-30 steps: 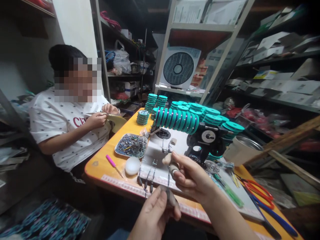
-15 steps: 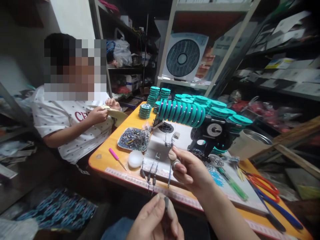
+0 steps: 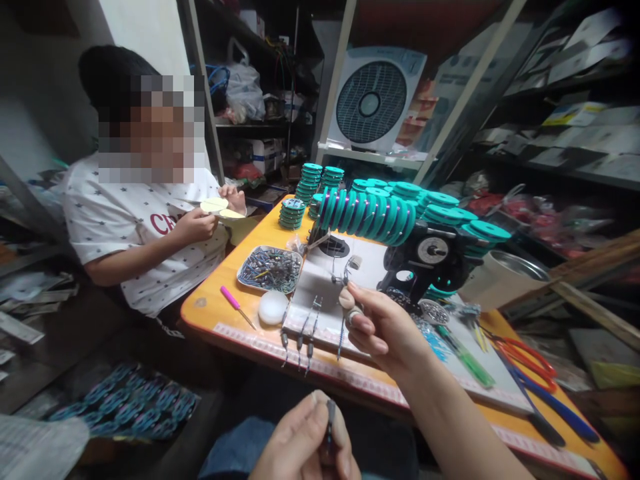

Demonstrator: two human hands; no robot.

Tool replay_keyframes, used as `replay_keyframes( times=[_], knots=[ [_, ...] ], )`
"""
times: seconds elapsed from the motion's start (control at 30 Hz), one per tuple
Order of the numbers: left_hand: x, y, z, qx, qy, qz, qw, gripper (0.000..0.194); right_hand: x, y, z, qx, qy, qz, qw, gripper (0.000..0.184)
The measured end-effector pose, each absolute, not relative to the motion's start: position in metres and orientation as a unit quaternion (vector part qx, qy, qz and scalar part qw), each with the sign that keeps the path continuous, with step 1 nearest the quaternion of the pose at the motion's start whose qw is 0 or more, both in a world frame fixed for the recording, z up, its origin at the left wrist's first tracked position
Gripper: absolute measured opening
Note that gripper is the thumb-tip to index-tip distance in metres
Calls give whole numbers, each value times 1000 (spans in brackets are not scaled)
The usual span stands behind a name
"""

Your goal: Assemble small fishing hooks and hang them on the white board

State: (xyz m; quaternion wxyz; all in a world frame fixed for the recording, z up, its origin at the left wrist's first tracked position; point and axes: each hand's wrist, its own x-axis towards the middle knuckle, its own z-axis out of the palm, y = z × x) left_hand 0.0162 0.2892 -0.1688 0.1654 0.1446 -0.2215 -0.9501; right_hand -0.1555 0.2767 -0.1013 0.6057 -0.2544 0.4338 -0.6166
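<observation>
My left hand is low in front of the table, closed in a pinch around a small dark cylindrical part. Pale covers sit on its thumb and a fingertip. Above the table's front edge, my right hand has thumb and finger pressed together beside a small dark bead-like piece on thin wire; whether it grips that piece is unclear. Several dark cylinders on blue cords hang over the front edge. A tray of small corded parts lies to the left.
A black machine carries a row of teal discs, with teal stacks behind. A pink screwdriver, round white container, green-handled tool and red-handled scissors lie around. A co-worker sits left, holding yellowish discs.
The view has shifted slightly. My hands keep nearly the same pose. The hanging cylinders appear higher and have shifted. The co-worker's yellowish discs have turned to show more of their faces.
</observation>
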Motion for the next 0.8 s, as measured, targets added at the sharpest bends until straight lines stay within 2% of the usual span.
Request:
replay_keyframes(
  times=[0.13,0.27,0.33,0.5,0.67,0.8],
  knots=[
    [14,286,-170,173,-298,-922,176,37,-157,279,-97,-290,454,-604,587,28],
    [8,273,-169,240,-565,-733,293,30,-160,284,-83,-335,507,-579,543,32],
    [2,264,-168,235,-622,-672,327,27,-161,285,-76,-358,531,-566,520,36],
    [-22,246,-158,136,-531,-765,339,38,-165,289,-64,-438,569,-521,461,42],
    [-36,240,-137,97,-497,-803,315,29,-167,290,-56,-492,612,-476,396,43],
    [-36,237,-131,124,-518,-795,289,28,-167,288,-58,-497,610,-475,395,40]
  ],
)
